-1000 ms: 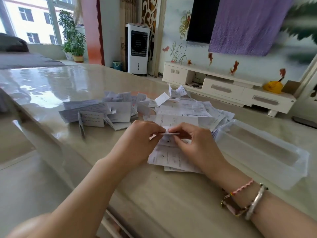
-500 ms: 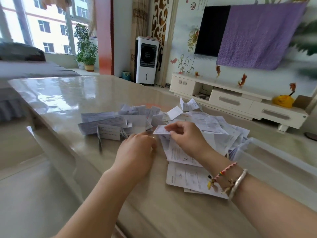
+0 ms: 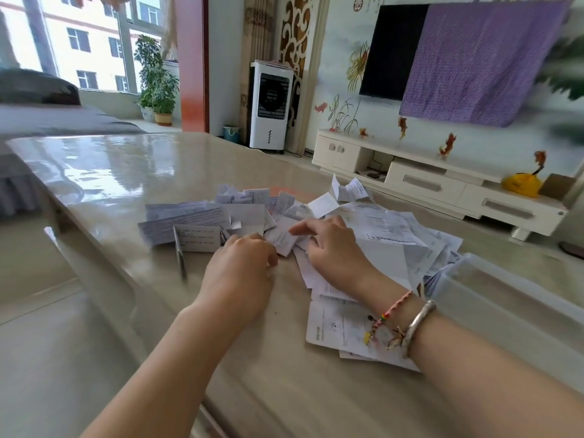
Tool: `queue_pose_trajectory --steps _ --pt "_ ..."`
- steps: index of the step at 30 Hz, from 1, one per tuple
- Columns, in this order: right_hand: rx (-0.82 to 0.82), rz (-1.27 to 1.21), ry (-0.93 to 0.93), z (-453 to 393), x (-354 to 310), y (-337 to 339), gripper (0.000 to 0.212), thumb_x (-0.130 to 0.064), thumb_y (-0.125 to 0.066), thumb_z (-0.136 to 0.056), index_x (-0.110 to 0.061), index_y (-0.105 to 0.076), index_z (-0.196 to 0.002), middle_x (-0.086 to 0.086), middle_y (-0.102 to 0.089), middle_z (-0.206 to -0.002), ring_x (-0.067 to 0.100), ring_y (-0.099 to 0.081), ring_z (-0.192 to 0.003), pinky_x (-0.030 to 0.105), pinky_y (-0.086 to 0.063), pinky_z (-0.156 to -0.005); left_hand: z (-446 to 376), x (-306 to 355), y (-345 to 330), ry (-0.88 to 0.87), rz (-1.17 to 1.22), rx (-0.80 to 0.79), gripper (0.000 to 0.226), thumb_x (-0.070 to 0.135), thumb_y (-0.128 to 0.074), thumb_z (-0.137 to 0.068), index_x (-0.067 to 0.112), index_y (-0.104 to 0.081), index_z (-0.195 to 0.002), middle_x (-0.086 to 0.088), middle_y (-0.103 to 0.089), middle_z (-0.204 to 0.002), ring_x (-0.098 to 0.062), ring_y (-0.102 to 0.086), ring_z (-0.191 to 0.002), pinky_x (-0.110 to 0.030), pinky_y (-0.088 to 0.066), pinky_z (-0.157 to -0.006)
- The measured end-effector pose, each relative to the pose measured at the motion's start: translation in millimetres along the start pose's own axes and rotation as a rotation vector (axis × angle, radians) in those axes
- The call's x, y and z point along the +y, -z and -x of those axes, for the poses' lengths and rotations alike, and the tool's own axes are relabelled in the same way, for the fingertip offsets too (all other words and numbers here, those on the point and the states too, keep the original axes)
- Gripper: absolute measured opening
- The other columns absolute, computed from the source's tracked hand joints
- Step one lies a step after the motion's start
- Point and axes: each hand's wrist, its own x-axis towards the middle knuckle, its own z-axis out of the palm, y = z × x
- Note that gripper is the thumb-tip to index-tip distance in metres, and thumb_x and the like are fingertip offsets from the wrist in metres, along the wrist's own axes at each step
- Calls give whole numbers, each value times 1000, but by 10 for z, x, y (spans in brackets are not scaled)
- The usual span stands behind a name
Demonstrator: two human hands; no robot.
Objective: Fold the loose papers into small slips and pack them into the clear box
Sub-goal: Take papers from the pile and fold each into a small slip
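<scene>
My two hands work over one heap of loose papers (image 3: 388, 235), too many to count. My right hand (image 3: 331, 248) lies spread on one small slip (image 3: 282, 238). My left hand (image 3: 243, 267) is curled; what it pinches I cannot tell. One clear box (image 3: 505, 298) stands at three o'clock.

hands: 2, left hand (image 3: 243, 267), right hand (image 3: 331, 248) | clear box (image 3: 505, 298): 1 at 3 o'clock | loose papers (image 3: 388, 229): too many to count | bracelets (image 3: 420, 324): 2
</scene>
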Motion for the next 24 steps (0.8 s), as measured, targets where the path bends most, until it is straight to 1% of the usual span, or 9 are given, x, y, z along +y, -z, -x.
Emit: queue_pose_trajectory --steps 3,5,7,9,13,17,19,21,24 --pt "137 5 -60 83 159 169 34 -6 -45 -92 -26 -65 -111 1 -50 -104 23 -50 -106 41 -41 -98 30 56 -10 -24 8 35 26 10 -56 -89 29 -68 -101 14 -55 -127 -15 -45 -116 -23 -33 -89" --pt "164 102 -129 149 287 339 27 -10 -46 -93 -22 -66 -107 -4 -44 -94 25 -48 -110 39 -39 -96 53 131 -16 -47 38 60 25 10 -53 -91 27 -68 -100 15 -55 -128 -15 -44 -117 -24 -32 -92" --pt "138 243 -182 198 400 502 26 -11 -45 -94 -17 -67 -104 -5 -50 -95 23 -44 -116 36 -36 -94 78 200 -19 -73 90 93 23 12 -52 -93 26 -69 -101 14 -57 -127 -16 -44 -116 -28 -35 -95" --pt "105 392 -222 237 508 638 28 -11 -43 -92 -14 -69 -99 1 -61 -107 24 -45 -115 35 -37 -91 90 278 -36 -126 152 125 22 16 -52 -95 25 -69 -106 13 -60 -123 -16 -45 -114 -29 -38 -95" --pt "-13 674 -310 282 630 779 22 -12 -44 -87 -15 -65 -92 2 -59 -116 24 -42 -118 37 -30 -97 80 433 -120 -251 192 69 27 24 -50 -97 28 -63 -121 14 -57 -128 -12 -43 -123 -32 -36 -103" --pt "-198 713 -404 266 642 768 21 -7 -39 -86 -19 -55 -92 8 -51 -131 24 -31 -133 41 -17 -112 68 535 -249 -347 155 -66 36 34 -47 -98 33 -54 -133 15 -49 -140 -11 -36 -133 -36 -30 -112" --pt "-216 703 -430 259 640 761 19 -6 -39 -86 -19 -52 -84 9 -51 -131 24 -30 -135 43 -16 -115 58 573 -302 -373 116 -119 35 38 -46 -98 35 -54 -132 15 -47 -142 -11 -34 -135 -33 -26 -113" --pt "-180 701 -392 261 637 759 18 -5 -39 -86 -16 -49 -76 9 -54 -124 26 -38 -127 40 -22 -113 46 599 -329 -392 83 -141 33 39 -45 -99 35 -58 -129 15 -50 -139 -12 -36 -133 -27 -24 -109" --pt "3 662 -203 299 683 759 30 -2 -40 -88 -4 -61 -109 10 -55 -125 26 -43 -121 32 -27 -105 33 608 -357 -386 51 -174 31 37 -45 -98 32 -61 -124 13 -54 -134 -14 -41 -130 -26 -25 -106"
